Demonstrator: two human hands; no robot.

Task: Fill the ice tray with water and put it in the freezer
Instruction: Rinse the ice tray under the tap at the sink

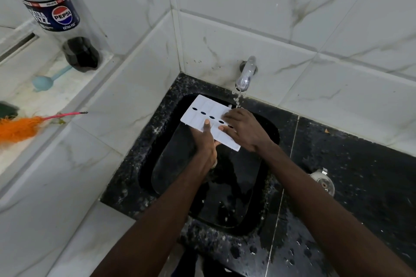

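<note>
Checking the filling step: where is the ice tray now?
Head view: the ice tray is over the black sink, left hand gripping its near edge, right hand resting on top, its far right corner beneath the running tap.

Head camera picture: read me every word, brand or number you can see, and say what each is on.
"PEPSI": round logo on the dark label of the clear plastic cola bottle.
"EXTRA FIZZ": same label, beside and under the logo.
Red band atop the label: print too small to read.
No text on the white plastic ice tray.
</note>
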